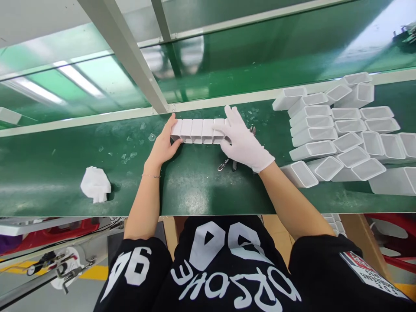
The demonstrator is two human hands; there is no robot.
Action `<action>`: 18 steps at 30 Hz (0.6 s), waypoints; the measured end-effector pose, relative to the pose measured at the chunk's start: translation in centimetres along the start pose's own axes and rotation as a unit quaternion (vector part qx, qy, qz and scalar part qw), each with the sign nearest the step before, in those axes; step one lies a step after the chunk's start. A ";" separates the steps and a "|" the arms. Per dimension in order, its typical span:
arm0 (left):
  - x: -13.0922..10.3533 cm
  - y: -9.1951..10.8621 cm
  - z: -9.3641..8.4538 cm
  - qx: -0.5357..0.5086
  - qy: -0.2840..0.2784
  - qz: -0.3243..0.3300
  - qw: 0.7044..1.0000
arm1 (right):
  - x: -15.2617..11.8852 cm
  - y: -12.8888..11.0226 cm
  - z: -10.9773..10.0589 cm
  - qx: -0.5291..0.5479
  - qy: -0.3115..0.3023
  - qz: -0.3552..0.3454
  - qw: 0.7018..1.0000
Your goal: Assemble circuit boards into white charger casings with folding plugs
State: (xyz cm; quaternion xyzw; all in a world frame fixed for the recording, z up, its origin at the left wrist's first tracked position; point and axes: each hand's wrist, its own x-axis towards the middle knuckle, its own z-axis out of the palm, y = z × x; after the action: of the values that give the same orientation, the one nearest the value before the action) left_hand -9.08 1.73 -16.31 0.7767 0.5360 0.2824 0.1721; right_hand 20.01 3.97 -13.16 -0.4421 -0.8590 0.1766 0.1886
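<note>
A row of several white plastic boxes lies side by side on the green bench in front of me. My left hand, bare and with a thin bracelet at the wrist, grips the row's left end between thumb and fingers. On the other end is my right hand in a white glove, its thumb and fingers around the last boxes. A small metal tool lies just below the gloved hand; dark parts beside it are partly hidden by that hand.
Many similar white boxes stand grouped on the right of the bench. A crumpled white glove-like cloth lies at the left. A pale metal post rises at the bench's back edge. Scraps of clear film are scattered left of the row.
</note>
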 end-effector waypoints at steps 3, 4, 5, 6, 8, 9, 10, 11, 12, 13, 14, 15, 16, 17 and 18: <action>0.0 -0.2 0.1 -0.009 0.005 -0.020 1.000 | 0.0 1.8 -0.6 0.061 -0.033 0.022 0.997; -0.1 -0.2 0.1 -0.010 0.007 -0.027 1.000 | 0.0 2.3 -0.8 0.085 -0.040 0.027 0.995; -0.1 -0.2 0.1 -0.013 0.008 -0.032 0.999 | 0.0 2.8 -1.0 0.119 -0.048 0.033 0.991; -0.1 -0.1 0.1 -0.016 0.008 -0.037 0.999 | 0.1 3.3 -1.1 0.160 -0.057 0.039 0.985; -0.1 0.0 0.1 -0.021 0.008 -0.045 0.999 | 0.2 3.9 -1.1 0.242 -0.075 0.047 0.966; -0.1 0.0 0.1 -0.020 0.009 -0.050 0.999 | 0.3 4.1 -1.1 0.275 -0.083 0.049 0.957; -0.1 -0.1 0.0 -0.020 0.011 -0.053 0.998 | 0.4 4.2 -1.0 0.299 -0.087 0.050 0.949; 0.0 -0.1 0.0 -0.022 0.014 -0.057 0.998 | 0.5 4.2 -0.9 0.315 -0.087 0.051 0.944; 0.0 -0.2 0.1 -0.028 0.018 -0.059 0.998 | 0.5 4.2 -0.9 0.327 -0.086 0.052 0.940; 0.1 -0.3 0.1 -0.038 0.021 -0.059 0.997 | 0.6 4.2 -0.8 0.342 -0.084 0.056 0.934; 0.1 -0.4 0.2 -0.052 0.025 -0.060 0.997 | 0.6 4.1 -0.9 0.358 -0.079 0.062 0.928; 0.2 -0.5 0.3 -0.067 0.028 -0.060 0.996 | 0.5 4.0 -0.9 0.373 -0.074 0.069 0.922; 0.2 -0.5 0.4 -0.081 0.031 -0.061 0.994 | 0.5 3.9 -1.0 0.388 -0.066 0.077 0.916; 0.2 -0.6 0.4 -0.096 0.033 -0.063 0.993 | 0.4 3.8 -1.2 0.401 -0.059 0.086 0.910; 0.3 -0.6 0.5 -0.110 0.036 -0.066 0.991 | 0.3 3.7 -1.3 0.413 -0.050 0.097 0.904</action>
State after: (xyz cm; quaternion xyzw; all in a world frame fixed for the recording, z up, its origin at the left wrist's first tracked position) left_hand -9.16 2.25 -17.00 0.7054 0.5573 0.3559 0.2553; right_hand 23.04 6.46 -13.74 -0.3959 -0.6706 0.5549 0.2927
